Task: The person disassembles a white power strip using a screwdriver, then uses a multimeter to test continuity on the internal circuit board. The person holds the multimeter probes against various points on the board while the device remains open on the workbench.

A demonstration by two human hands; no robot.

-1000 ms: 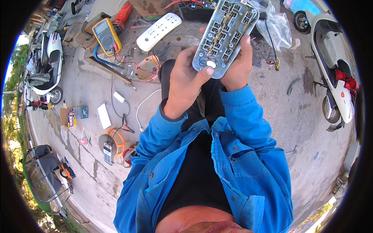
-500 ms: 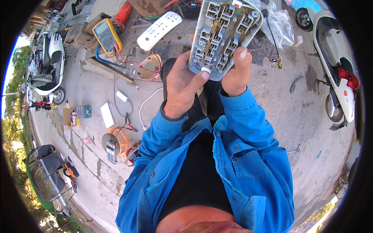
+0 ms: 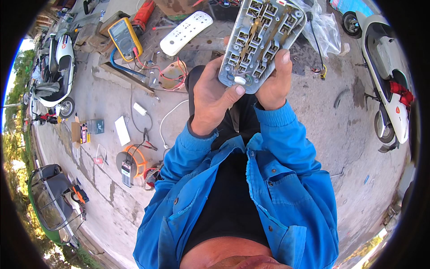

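An opened power strip base (image 3: 245, 71) of grey plastic is held up in front of me, its inside facing me. Brass strips (image 3: 256, 33) run along it between rows of socket slots. My left hand (image 3: 210, 101) grips its lower left side, the thumb tip close to a small white piece (image 3: 239, 80) at the bottom end; most of its fingers are hidden behind. My right hand (image 3: 274, 87) is closed round the lower right edge, thumb pointing up. Beyond, to the left, a white power strip cover (image 3: 186, 33) with socket holes lies face up.
Left of the cover lie a yellow multimeter (image 3: 125, 38) and a red tool (image 3: 143, 15). A clear plastic bag (image 3: 324, 33) is at the upper right. Scooters (image 3: 389, 76) stand on both sides. An orange cable reel (image 3: 139, 161) and small boxes (image 3: 95, 126) sit on the left floor.
The power strip base has shifted slightly right and tilted a little. My left thumb now lies just below the white piece, which shows more fully. Both hands keep their hold.
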